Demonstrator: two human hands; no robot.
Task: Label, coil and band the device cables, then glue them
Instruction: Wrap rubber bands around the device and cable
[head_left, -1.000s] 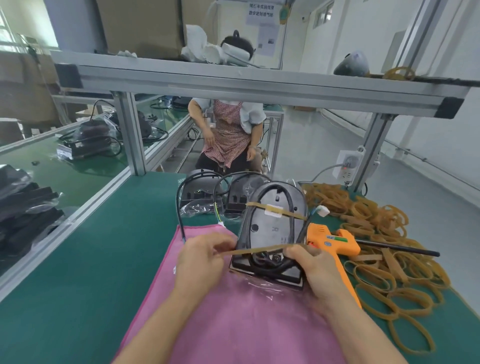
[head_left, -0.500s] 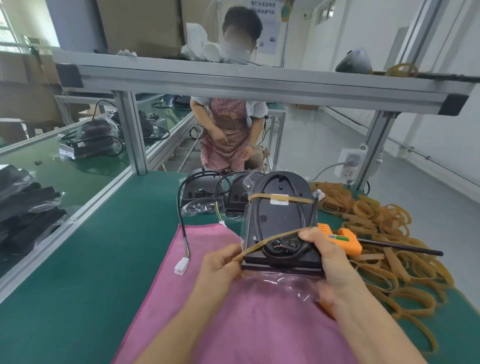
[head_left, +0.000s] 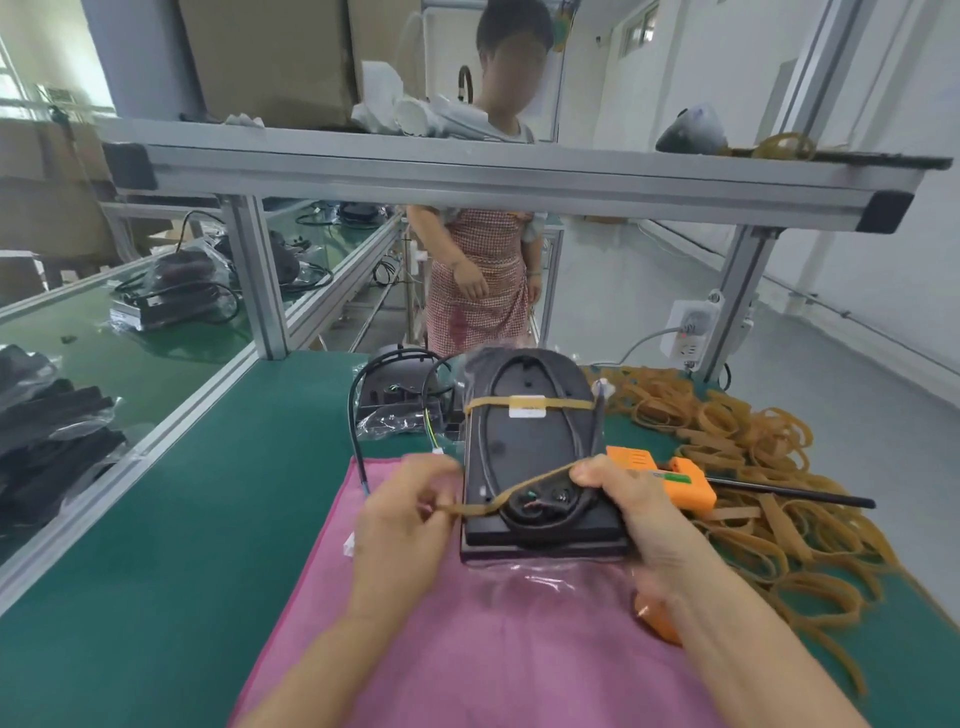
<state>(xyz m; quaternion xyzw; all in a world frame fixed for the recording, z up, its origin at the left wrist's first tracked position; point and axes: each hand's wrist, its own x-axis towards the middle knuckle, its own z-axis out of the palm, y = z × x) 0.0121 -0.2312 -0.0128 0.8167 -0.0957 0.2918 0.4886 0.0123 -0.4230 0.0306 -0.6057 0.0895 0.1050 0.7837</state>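
In the head view, the flat black device (head_left: 535, 457) with its coiled black cable now stands tilted up off the pink cloth (head_left: 467, 649) on the green table (head_left: 156, 545); a second tan rubber band (head_left: 498, 499) has slid diagonally across its lower end, pinched by the left hand (head_left: 402, 525) and hooked under the right hand (head_left: 618, 499), so banding looks nearly done; the orange glue gun (head_left: 660, 478) is partly hidden, and the fingertips blur

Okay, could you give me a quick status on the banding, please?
Left hand and right hand stretch second rubber band across device. First band already on. Nothing blocking.
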